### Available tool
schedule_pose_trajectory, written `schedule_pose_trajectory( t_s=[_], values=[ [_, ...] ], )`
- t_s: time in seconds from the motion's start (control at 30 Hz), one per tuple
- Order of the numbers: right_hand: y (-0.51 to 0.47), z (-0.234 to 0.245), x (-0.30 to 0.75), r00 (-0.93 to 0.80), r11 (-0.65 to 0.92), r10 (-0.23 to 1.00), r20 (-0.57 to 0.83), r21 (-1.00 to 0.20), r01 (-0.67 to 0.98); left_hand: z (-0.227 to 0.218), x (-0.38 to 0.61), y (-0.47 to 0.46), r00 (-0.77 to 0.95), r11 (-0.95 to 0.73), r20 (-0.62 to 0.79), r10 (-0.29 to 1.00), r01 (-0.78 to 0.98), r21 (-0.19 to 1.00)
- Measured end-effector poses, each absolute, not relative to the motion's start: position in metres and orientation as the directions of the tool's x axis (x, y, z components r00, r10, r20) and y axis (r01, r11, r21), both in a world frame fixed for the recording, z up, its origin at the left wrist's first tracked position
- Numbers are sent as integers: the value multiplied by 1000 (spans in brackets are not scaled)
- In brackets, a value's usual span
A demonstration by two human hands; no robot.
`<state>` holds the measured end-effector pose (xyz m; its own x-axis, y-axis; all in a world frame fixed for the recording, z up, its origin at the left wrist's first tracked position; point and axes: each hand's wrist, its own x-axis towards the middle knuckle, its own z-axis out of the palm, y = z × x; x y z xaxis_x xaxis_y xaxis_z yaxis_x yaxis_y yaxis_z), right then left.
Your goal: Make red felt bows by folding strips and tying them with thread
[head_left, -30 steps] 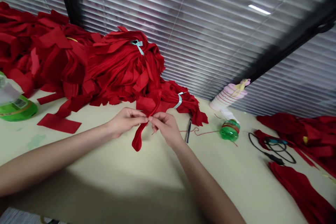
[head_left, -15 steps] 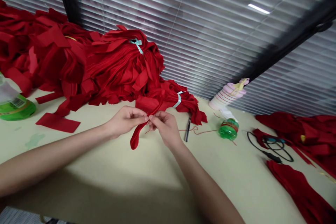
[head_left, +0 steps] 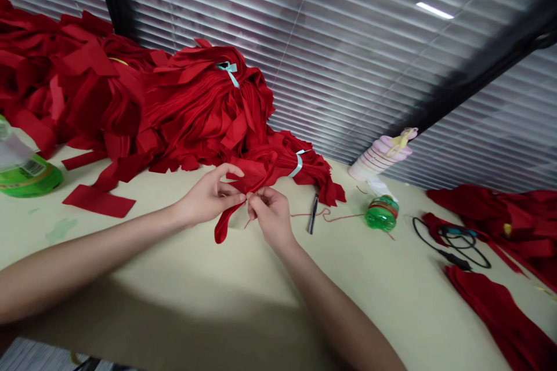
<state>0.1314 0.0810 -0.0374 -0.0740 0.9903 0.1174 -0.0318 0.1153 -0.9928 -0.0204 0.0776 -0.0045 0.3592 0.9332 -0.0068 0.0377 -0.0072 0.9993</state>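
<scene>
1. Cream table (head_left: 369, 284) under window blinds (head_left: 348, 69); red felt heap (head_left: 200, 116) behind.
2. Red felt strip (head_left: 223, 227) held above table, before heap.
3. Left hand (head_left: 209, 197) grips it, fingers curled.
4. Right hand (head_left: 270, 217) pinches alongside.
5. Close pinch best: less slip.

**Tally Taken Around One Black Pen (head_left: 312, 214)**

Counted left of the pen: one left hand (head_left: 209, 197), one right hand (head_left: 270, 217), one red felt strip (head_left: 226, 223) between them, two pale blue ties (head_left: 296, 165), one larger green bottle (head_left: 30, 177). Counted right of it: one smaller green bottle (head_left: 382, 213), one pink-and-white stack (head_left: 380, 159), one black cable (head_left: 452, 249).
</scene>
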Motion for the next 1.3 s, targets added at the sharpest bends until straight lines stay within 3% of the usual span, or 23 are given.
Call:
schedule_pose_trajectory(
  t_s=[0.2,0.47,0.7,1.03,1.3],
  values=[
    [82,-40,130,-39,117,992,120,-991,-69,-9,-19,77,336,-249,181,924,172,953],
    [80,-37,131,-34,128,991,130,-989,-71,-10,-19,79,301,-281,200,932,255,925],
    [80,-37,132,-56,134,989,137,-989,-61,-10,-23,81,416,-281,163,895,241,929],
    [78,-36,130,-79,121,989,127,-990,-74,-8,-24,85,470,-99,59,881,62,993],
    [84,-25,138,-243,-18,970,11,-993,-117,-11,-25,90,296,41,-35,955,-14,999]
  ],
)
